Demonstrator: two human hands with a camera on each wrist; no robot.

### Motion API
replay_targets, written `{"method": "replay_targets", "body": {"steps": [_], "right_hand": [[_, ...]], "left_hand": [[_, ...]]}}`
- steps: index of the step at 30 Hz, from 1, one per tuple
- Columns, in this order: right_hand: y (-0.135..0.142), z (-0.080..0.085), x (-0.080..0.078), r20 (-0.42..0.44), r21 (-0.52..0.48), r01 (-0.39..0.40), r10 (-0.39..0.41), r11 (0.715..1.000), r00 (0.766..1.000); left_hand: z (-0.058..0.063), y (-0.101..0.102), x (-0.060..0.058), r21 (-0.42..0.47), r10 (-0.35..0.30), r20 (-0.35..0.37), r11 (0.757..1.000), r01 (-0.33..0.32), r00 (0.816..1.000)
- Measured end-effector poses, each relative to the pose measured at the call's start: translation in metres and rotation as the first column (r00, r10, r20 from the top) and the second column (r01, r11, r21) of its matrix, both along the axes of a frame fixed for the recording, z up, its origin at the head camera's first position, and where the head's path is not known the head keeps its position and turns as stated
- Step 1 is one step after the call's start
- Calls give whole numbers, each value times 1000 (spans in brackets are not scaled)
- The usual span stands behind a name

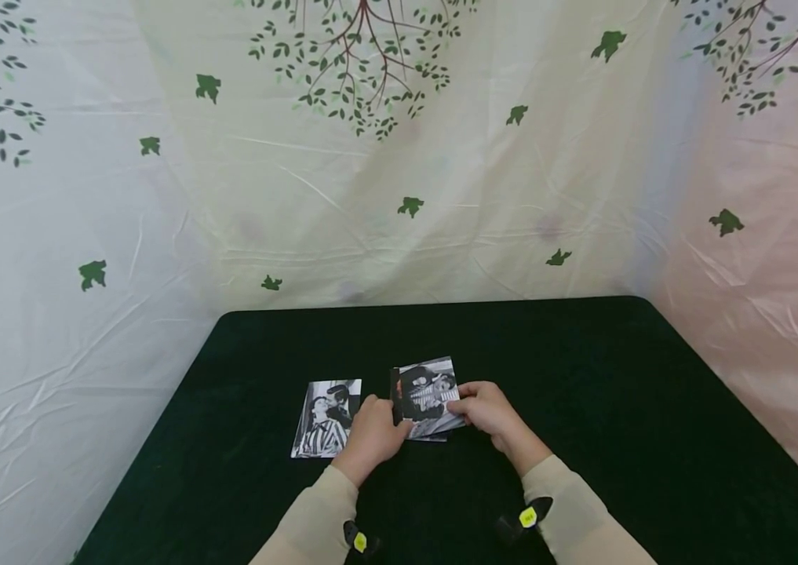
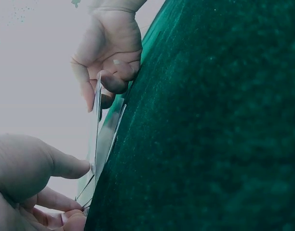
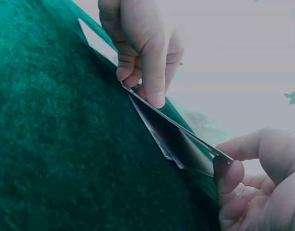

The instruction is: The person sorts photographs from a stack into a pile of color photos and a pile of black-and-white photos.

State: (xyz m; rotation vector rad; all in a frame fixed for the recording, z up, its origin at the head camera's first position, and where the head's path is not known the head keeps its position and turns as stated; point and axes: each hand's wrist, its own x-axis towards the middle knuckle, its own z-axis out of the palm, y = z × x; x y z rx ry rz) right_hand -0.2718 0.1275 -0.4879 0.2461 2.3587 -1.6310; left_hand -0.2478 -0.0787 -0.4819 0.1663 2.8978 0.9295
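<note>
Both hands are at a black-and-white photo card (image 1: 429,396) that shows people in striped clothes. My left hand (image 1: 373,436) pinches its left edge, thumb on the front and fingers curled behind. At the right edge my right hand (image 1: 489,411) pinches it between thumb and fingers. The right wrist view shows the held card (image 3: 186,132) tilted, its right side raised above more cards (image 3: 157,139) lying on the cloth. Another black-and-white photo (image 1: 324,424) lies flat to the left, its right edge partly covered by my left hand.
A dark green cloth (image 1: 582,377) covers the table. Behind it and at the sides hangs pale fabric (image 1: 342,227) printed with leaves and branches. Each beige sleeve carries a dark wrist strap with a yellow tag (image 1: 528,517).
</note>
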Motion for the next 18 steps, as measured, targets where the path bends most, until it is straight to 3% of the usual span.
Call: {"method": "replay_targets", "body": {"steps": [10,18], "right_hand": [[4,5,1,-26,7,24,-23,1000,999],[4,5,-1,-51,-21,37,-38,999,998]], "left_hand": [[1,-2,-2,30,24,-9,999,-23,1000],[3,-5,-6,180,60,-134,983,-35,989]]}}
